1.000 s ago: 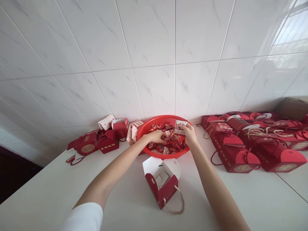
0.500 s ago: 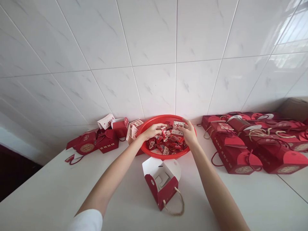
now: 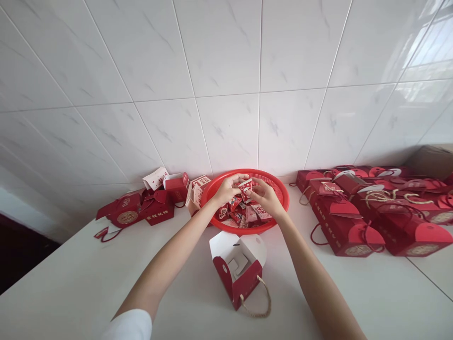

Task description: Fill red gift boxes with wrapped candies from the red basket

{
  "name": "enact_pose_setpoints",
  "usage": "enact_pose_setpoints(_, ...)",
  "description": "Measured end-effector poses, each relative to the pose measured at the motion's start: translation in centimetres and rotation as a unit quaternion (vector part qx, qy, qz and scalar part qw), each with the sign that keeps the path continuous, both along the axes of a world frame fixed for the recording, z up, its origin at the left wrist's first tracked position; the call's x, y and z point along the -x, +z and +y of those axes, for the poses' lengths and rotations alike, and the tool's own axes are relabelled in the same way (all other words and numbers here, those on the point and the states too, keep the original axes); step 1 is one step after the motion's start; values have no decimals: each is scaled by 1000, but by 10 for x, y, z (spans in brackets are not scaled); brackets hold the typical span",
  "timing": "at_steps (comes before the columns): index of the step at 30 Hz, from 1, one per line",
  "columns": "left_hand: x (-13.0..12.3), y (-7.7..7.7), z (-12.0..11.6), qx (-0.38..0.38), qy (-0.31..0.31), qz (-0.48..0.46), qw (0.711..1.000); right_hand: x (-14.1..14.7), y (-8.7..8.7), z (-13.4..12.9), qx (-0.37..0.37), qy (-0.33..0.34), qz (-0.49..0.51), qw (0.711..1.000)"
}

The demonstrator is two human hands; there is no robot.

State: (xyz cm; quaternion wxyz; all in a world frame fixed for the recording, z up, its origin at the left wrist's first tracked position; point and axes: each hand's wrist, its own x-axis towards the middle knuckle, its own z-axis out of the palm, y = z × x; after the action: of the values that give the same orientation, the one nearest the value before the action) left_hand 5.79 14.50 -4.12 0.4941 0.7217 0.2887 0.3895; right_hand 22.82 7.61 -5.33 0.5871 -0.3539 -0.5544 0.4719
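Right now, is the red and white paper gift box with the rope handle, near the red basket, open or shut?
Open: the gift box has white flaps spread apart, and its inside shows.

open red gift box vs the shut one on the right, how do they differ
The open gift box shows its white inside with flaps up, while the shut gift box hides its inside. The open one has a tan rope handle, the shut one a red cord. Both are red outside, on a white counter.
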Motion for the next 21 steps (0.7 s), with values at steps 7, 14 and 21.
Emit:
enact_pose_setpoints(7,7,0,17,-32,36,47,998,-7,-1,5,4,-95,8,995)
enact_pose_setpoints(14,44,-11,42,-57,37,361,930,-7,-5,7,25,-172,54,983)
enact_pose_setpoints(21,38,-21,60,-84,82,412,904,-7,-7,10,89,-191,92,973)
